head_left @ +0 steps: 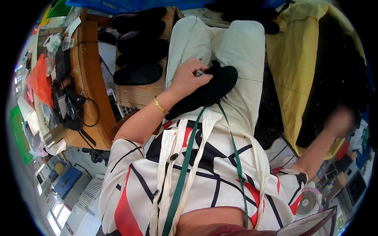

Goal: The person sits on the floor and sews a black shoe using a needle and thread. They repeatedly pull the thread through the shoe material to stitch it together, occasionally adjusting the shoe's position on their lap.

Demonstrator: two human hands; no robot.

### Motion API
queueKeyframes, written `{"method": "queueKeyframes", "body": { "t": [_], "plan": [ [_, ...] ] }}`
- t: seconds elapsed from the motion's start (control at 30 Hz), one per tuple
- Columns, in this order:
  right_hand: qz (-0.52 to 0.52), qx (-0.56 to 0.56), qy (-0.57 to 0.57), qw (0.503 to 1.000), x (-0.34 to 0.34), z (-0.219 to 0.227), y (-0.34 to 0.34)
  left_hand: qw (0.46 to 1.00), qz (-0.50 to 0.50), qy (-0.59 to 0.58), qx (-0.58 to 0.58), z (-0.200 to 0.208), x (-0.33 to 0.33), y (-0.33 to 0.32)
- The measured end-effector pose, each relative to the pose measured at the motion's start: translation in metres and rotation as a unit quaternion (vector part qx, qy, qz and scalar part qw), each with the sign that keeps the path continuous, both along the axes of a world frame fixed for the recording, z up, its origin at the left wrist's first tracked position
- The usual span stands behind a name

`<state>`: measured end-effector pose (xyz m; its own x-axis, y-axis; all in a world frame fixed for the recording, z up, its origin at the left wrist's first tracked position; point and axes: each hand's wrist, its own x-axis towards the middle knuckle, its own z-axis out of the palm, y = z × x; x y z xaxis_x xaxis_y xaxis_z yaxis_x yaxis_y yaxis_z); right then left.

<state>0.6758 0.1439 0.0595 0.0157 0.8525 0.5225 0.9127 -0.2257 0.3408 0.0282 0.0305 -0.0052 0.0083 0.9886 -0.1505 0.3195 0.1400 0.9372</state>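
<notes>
Well, nearest to me is a patterned top (208,177), and past it a pale apron (249,80) covers the lap. One black shoe (226,80) lies there. The left hand (192,76) has its grip closed on it, thumb and finger pinching a small bit I can't make out. I think this step is fussy finger work on one shoe. The next move seems to call for a soft, careful pinch, and for the shoe not to slide.

Just left of the lap, more black shoes (138,74) sit on a cardboard box (132,96). Out right, the right hand (340,121) is by dark things (330,70) in a yellow bag (293,67); it's too blurry for me to tell its grip. Farther left, a wooden worktop (88,78) stands near an orange bag (41,80).
</notes>
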Motion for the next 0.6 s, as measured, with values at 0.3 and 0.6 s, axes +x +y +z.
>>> {"method": "queueKeyframes", "body": {
  "t": [0.3,0.6],
  "plan": [
    [-0.105,-0.049,-0.191,0.975,-0.033,0.048,-0.026,0.985,0.003,-0.109,-0.133,-0.004,-0.006,-0.003],
    [0.356,-0.365,0.521,0.684,-0.36,-0.04,-0.065,0.993,0.015,-0.073,-0.087,0.005,-0.006,0.0]
  ]
}}
